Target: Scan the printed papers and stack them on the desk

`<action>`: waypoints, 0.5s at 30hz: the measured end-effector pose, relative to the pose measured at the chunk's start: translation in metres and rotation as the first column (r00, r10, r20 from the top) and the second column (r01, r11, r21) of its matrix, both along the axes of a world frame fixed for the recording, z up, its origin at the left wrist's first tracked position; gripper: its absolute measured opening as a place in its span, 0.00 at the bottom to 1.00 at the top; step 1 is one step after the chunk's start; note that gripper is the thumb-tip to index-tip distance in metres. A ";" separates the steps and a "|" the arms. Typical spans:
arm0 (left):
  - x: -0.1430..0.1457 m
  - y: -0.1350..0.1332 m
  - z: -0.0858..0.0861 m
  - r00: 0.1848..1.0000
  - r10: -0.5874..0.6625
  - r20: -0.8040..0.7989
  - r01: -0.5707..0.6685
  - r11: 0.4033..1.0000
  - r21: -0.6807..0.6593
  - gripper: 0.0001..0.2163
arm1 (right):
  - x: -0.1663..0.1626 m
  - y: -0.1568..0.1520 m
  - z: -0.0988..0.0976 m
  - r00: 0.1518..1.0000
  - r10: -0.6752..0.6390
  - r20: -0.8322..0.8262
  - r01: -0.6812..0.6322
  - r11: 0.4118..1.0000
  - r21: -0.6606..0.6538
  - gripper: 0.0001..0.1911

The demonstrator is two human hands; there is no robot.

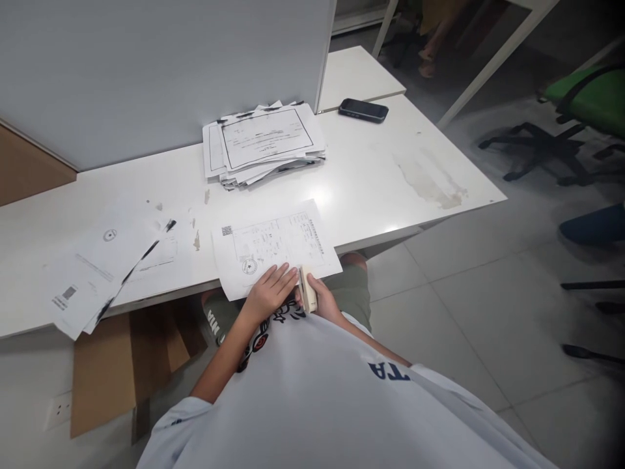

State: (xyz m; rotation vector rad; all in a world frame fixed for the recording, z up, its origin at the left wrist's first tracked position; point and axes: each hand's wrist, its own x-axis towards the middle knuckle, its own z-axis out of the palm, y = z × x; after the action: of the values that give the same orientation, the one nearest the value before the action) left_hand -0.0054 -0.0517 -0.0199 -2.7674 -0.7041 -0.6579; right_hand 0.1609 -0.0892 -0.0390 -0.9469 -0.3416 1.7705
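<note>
A printed sheet (278, 241) with a QR code and a round stamp lies at the table's front edge, its near side sticking out over the edge. My left hand (271, 292) rests flat on its near edge, fingers stretched and close together. Beside those fingertips, my right hand (323, 298) is wrapped round a cream stapler (308, 290). The stapler stands at the near edge of the sheet; whether paper sits between its jaws I cannot tell.
A thick stack of printed papers (266, 140) lies against the grey partition (170, 58). Loose sheets (97, 273) overhang the edge at left. A black phone (364, 110) lies at the back right of the white table (381, 169). Below left is cardboard (102, 371).
</note>
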 end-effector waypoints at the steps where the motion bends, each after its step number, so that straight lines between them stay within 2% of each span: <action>1: -0.001 0.000 0.000 1.000 0.021 0.007 -0.020 1.000 -0.013 0.18 | 0.001 0.001 0.001 1.000 0.004 0.012 -0.004 1.000 0.003 0.24; 5: -0.005 0.000 -0.003 0.994 0.110 0.025 -0.108 0.992 -0.068 0.20 | 0.005 0.002 0.005 0.997 0.040 0.068 -0.042 0.999 0.021 0.26; 9: -0.012 -0.003 -0.006 0.983 0.184 0.020 -0.182 0.981 -0.069 0.22 | 0.008 0.002 0.009 0.981 0.137 0.139 -0.143 0.989 0.035 0.27; 12: -0.019 0.000 -0.002 0.982 0.186 0.024 -0.186 0.983 0.000 0.22 | 0.004 0.003 0.009 0.976 0.160 0.147 -0.168 0.985 0.042 0.28; 15: -0.027 0.014 0.014 0.986 0.146 0.079 -0.155 0.980 0.122 0.22 | -0.002 0.006 0.010 0.981 0.170 0.091 -0.178 0.980 0.087 0.28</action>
State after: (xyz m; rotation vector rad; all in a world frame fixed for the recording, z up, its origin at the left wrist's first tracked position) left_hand -0.0323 -0.0375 -0.0054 -2.5556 -0.8451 -0.7437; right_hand 0.1585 -0.0834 -0.0285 -0.9479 -0.5717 1.8588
